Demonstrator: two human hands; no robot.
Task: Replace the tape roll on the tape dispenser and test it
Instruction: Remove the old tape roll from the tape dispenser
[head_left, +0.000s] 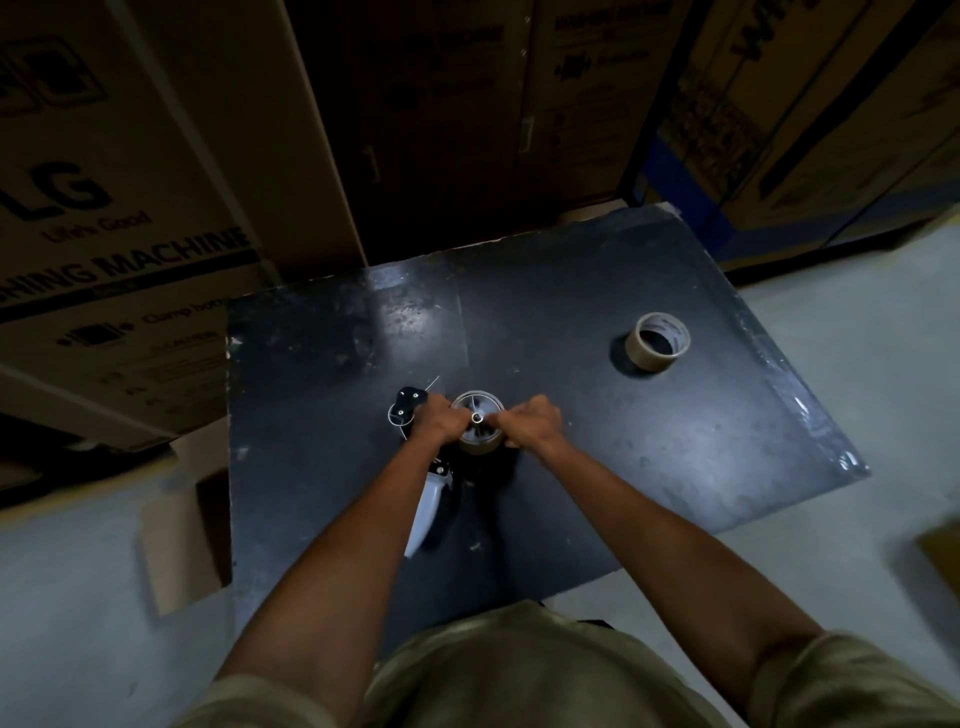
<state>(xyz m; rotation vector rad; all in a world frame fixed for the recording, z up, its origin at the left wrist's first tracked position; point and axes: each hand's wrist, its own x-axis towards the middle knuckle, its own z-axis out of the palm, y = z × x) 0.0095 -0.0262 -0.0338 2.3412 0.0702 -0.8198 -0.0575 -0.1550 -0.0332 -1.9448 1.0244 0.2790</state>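
Observation:
A hand-held tape dispenser with a pale grey handle lies on the black table, its black front end pointing away from me. A brown tape roll sits on the dispenser's wheel hub. My left hand grips the dispenser frame just left of the hub. My right hand is closed on the right side of that roll. A second roll, a nearly bare beige one, stands apart at the table's far right.
Large cardboard appliance boxes stand behind and to the left of the table. Blue racking with more boxes is at the right. The pale floor surrounds the table, with a cardboard piece leaning at its left.

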